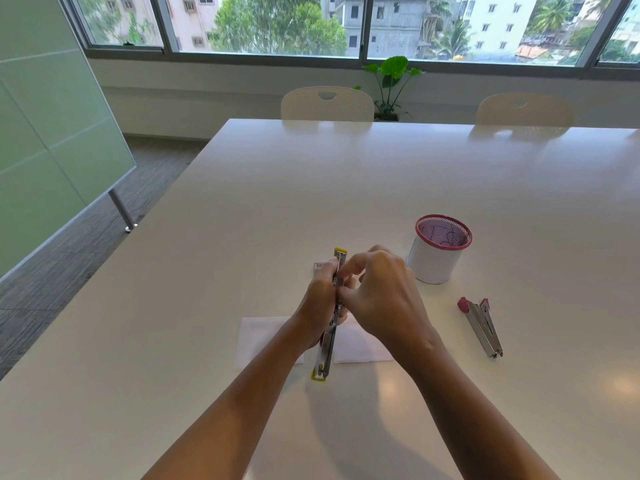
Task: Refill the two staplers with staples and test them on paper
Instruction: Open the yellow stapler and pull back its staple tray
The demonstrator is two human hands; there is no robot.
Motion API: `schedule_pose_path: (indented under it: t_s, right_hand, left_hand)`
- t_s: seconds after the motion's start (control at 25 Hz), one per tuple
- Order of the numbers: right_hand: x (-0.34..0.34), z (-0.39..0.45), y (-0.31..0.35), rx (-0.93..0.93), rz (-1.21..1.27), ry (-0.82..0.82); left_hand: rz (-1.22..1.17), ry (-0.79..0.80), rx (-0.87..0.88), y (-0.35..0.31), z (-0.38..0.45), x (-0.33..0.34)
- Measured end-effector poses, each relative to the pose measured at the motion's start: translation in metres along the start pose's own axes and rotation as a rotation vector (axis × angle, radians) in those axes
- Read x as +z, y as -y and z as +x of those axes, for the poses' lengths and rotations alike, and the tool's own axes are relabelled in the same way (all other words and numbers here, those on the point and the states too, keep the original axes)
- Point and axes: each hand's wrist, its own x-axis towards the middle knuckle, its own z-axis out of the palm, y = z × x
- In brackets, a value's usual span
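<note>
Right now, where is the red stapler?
In the head view, the red stapler lies on the white table to the person's right, below the mesh pen cup, apart from both hands.

Single head-worn wide-angle view, no second view sharing the scene. Camera is sitting above the near edge of the glossy white rectangular desk (346, 188), looking forward and down along it. Both bare forearms are entering from the bottom edge, so the lens is close over them. Far end is showing two cream plastic chairs (327, 103) and a wide dark-framed window (363, 29) with buildings and trees outside. Left edge is catching a frosted green glass partition (45, 133) and grey carpet floor (79, 244). Straight lines are bending toward the edges.
</note>
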Motion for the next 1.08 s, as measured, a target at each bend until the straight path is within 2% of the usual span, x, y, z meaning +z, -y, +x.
schedule_pose_path:
  t_s: [0.32, 0.6, 0.72, 0.88, 1.08]
  right_hand:
    - [0.004, 0.005, -0.01, -0.016, 0.002, 0.069]
    - [0.003, 0.012, -0.02, -0.112, 0.115, 0.081]
    - [-0.005, 0.019, -0.026, -0.086, 0.193, 0.107]
    - [-0.024, 0.035, -0.047, 0.019, 0.3, -0.057]
    - [-0.045, 0.056, -0.088, 0.085, 0.186, -0.355]
  left_hand:
    - [0.037, -0.01, -0.041, 0.006, 0.006, -0.001]
    - [0.045, -0.053, -0.016, 0.01, 0.012, 0.0]
    - [0.039, -0.049, 0.005, 0.011, 0.014, 0.001]
    - [-0.018, -0.098, 0.053, 0.015, 0.025, -0.005]
    - [-0.086, -0.095, 0.036, 0.016, 0.032, -0.011]
